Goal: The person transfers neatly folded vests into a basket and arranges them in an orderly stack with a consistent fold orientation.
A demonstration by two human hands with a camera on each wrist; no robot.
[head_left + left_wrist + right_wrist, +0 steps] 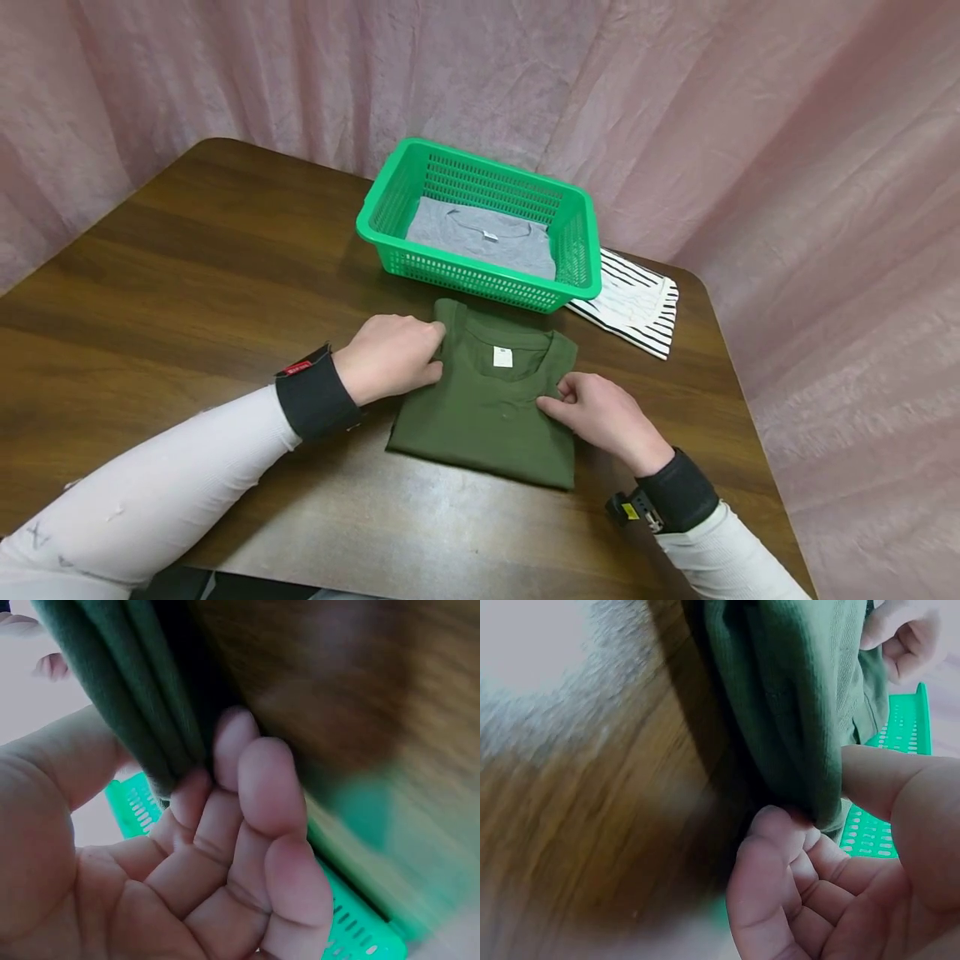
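Observation:
A dark green T-shirt [487, 425], folded into a rectangle with its neckline and white label facing up, lies on the table in front of the basket. My left hand [397, 354] pinches its left side near the shoulder. On the opposite side, my right hand [600, 412] grips the shirt's edge below the right shoulder, thumb on top. In the left wrist view the layered green folds [139, 690] run between thumb and curled fingers. The right wrist view shows the folded edge [795, 735] between thumb and fingers, which reach underneath.
Beyond the shirt stands a green plastic basket [480, 287] with a folded grey T-shirt [480, 242] inside. A black-and-white striped garment [637, 304] lies right of the basket, partly hidden by it. The wooden table [225, 267] meets pink curtains [480, 75] at the back.

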